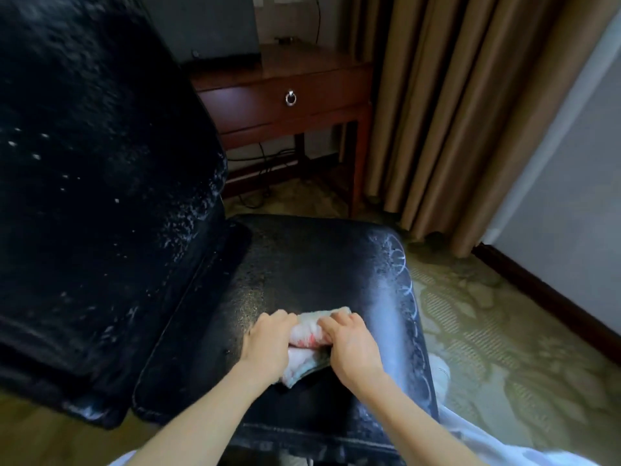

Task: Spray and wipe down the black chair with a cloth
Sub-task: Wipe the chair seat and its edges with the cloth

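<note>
- Carpet (pixel 487 331) underfoot, patterned in pale green and beige, reaching a dark baseboard (pixel 537 290) and a plain grey wall (pixel 571 196) on the right.
- Dark wooden desk (pixel 302 65) at the top of the view, with one drawer and a metal ring pull (pixel 290 98); black cables (pixel 265 156) trailing beneath.
- Tan curtains (pixel 453 112) in heavy folds, hanging to the floor just right of the desk.
- Black chair (pixel 188 297) filling the left and middle of the view: tall backrest (pixel 100 146) on the left, padded seat (pixel 302 264) in the middle.
- Backrest speckled with white droplets (thickest along its right edge).
- Seat glossy and finely beaded, with whitish looping smears down its right side.
- Cloth (pixel 311 329) bunched on the near half of the seat, touching the upholstery; pale, with a pink-red patch and a grey-green edge.
- Left hand (pixel 267 344) clamped on the cloth's left side, fingers curled into the folds.
- Right hand (pixel 351 346) gripping the cloth's right side, fingers bent over the top; hands close together, cloth between them.
- White garment (pixel 487 442) at the bottom right edge, beside the seat.
</note>
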Motion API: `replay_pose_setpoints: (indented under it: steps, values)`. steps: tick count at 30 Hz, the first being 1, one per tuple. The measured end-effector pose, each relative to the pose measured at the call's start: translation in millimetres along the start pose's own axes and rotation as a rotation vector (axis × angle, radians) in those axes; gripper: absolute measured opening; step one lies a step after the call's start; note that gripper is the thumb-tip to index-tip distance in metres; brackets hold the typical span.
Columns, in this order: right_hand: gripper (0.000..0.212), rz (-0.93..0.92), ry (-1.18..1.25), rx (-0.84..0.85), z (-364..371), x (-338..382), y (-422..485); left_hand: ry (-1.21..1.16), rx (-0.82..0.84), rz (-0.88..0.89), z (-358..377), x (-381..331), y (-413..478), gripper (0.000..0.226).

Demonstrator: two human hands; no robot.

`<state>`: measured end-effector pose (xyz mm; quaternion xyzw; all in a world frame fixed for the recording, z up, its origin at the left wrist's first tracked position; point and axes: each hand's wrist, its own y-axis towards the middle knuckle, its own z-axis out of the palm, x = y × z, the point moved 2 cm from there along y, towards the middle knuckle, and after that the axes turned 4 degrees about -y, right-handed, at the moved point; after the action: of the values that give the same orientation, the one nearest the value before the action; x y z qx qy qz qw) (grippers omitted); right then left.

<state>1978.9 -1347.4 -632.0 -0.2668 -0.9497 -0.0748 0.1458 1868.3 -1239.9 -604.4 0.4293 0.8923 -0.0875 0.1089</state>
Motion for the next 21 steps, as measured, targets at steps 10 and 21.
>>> replay_pose_setpoints:
  steps: [10,21]
  values:
    - [0.033,0.061,0.085,-0.065,-13.6,8.3,-112.9,-0.055,0.065,0.07,-3.9,-36.3,-109.6,0.029]
    - [0.048,0.068,0.077,-0.029,-15.8,-14.9,-101.3,0.128,-0.021,0.169,13.7,-42.3,-90.2,0.062]
